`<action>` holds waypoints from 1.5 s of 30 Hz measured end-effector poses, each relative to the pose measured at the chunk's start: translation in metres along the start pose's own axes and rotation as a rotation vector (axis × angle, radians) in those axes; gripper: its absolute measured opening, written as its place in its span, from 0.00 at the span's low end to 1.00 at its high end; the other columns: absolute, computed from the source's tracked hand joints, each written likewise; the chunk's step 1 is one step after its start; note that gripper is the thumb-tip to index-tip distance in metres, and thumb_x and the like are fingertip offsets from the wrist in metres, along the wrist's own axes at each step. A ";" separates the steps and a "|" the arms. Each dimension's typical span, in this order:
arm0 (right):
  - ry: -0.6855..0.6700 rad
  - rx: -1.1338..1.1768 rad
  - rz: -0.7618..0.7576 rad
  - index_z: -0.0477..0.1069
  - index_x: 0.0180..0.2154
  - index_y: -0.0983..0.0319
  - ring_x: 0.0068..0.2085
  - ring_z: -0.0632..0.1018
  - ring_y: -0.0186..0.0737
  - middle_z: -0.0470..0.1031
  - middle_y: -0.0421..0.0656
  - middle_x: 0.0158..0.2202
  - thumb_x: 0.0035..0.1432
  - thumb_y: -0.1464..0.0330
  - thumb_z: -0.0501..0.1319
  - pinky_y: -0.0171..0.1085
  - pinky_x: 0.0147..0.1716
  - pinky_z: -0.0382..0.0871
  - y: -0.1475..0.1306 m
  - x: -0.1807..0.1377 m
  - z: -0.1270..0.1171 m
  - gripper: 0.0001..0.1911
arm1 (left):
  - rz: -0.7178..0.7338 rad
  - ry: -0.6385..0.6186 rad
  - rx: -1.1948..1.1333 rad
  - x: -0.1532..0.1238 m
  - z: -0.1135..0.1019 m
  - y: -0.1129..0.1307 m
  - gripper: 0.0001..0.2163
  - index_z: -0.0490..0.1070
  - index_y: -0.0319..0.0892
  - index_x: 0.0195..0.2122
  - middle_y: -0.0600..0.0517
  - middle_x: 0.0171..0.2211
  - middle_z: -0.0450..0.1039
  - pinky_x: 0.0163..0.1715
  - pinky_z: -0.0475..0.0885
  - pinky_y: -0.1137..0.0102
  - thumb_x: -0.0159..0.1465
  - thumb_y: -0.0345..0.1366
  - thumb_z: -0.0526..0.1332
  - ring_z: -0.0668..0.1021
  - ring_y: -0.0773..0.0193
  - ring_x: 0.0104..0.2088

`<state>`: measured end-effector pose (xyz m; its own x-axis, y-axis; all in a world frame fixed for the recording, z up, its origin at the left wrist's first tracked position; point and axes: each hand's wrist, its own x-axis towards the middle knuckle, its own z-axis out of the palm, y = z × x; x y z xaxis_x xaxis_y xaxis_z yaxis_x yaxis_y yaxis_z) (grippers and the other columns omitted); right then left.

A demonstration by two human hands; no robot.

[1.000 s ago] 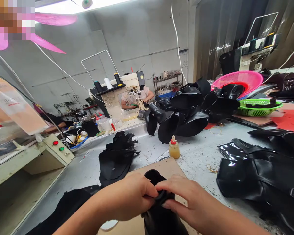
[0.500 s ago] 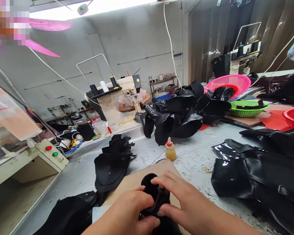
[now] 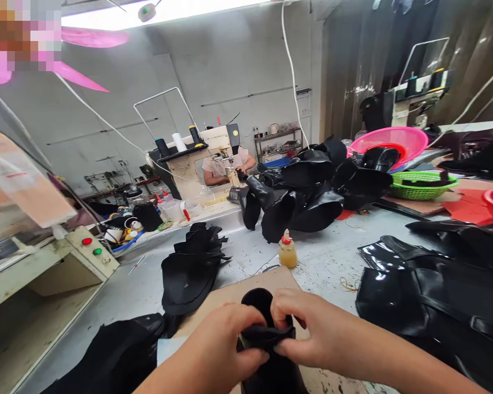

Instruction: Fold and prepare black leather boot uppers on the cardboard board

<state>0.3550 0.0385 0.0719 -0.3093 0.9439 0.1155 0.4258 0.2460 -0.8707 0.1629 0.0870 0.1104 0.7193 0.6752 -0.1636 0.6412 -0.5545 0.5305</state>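
A black boot upper stands over a brown board just in front of me, its rounded opening facing up. My left hand pinches the near rim of the opening from the left, thumb outside and fingers inside. On the right side my right hand grips the same rim, its fingers curled into the opening and its thumb outside. The lower part of the piece runs out of the bottom of the view. Beyond the board stands a small bottle of yellowish liquid with a red cap.
Stacked black pieces lie left of the board, with more black material nearer me. Glossy black boot uppers cover the right side. Behind are a boot pile, a green basket and a sewing machine with a person.
My fingers have shifted along the rim, and its near edge is now pulled up and folded more straight between both hands. The view has swung slightly left.
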 end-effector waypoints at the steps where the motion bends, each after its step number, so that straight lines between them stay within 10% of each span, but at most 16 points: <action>1: -0.008 -0.016 0.028 0.62 0.26 0.60 0.32 0.67 0.33 0.66 0.33 0.29 0.47 0.76 0.62 0.31 0.30 0.57 0.001 0.000 -0.001 0.09 | -0.040 -0.005 -0.010 0.001 -0.001 0.001 0.13 0.76 0.48 0.38 0.57 0.34 0.78 0.36 0.67 0.72 0.50 0.28 0.65 0.76 0.61 0.38; 12: -0.044 -0.136 0.087 0.60 0.25 0.59 0.30 0.66 0.36 0.65 0.35 0.26 0.53 0.71 0.59 0.33 0.29 0.58 0.012 0.001 0.001 0.08 | -0.088 0.044 -0.121 0.003 0.006 -0.006 0.06 0.72 0.43 0.22 0.60 0.19 0.64 0.21 0.55 0.75 0.52 0.33 0.68 0.67 0.69 0.23; 21: -0.077 -0.112 0.151 0.68 0.29 0.59 0.31 0.68 0.35 0.69 0.35 0.28 0.47 0.78 0.59 0.32 0.29 0.57 0.002 0.004 0.003 0.08 | -0.096 0.087 -0.102 -0.003 0.008 -0.014 0.03 0.73 0.44 0.23 0.56 0.23 0.68 0.42 0.65 0.69 0.53 0.32 0.65 0.71 0.61 0.34; 26: -0.083 -0.042 0.119 0.72 0.29 0.60 0.31 0.69 0.34 0.71 0.35 0.29 0.46 0.75 0.65 0.30 0.29 0.60 0.000 0.008 -0.003 0.06 | 0.030 -0.032 -0.037 0.002 0.001 -0.013 0.03 0.75 0.46 0.25 0.63 0.20 0.66 0.61 0.48 0.60 0.55 0.33 0.66 0.70 0.68 0.27; 45: -0.127 0.001 0.066 0.68 0.26 0.61 0.28 0.64 0.31 0.63 0.34 0.24 0.59 0.72 0.55 0.31 0.26 0.56 -0.009 0.005 -0.016 0.09 | -0.076 0.006 0.005 0.001 0.007 -0.007 0.09 0.67 0.42 0.18 0.55 0.24 0.70 0.34 0.65 0.71 0.53 0.30 0.65 0.73 0.62 0.33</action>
<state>0.3631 0.0448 0.0884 -0.3861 0.9225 -0.0038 0.4482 0.1840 -0.8748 0.1608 0.0878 0.1008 0.6669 0.7182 -0.1987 0.6954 -0.5041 0.5121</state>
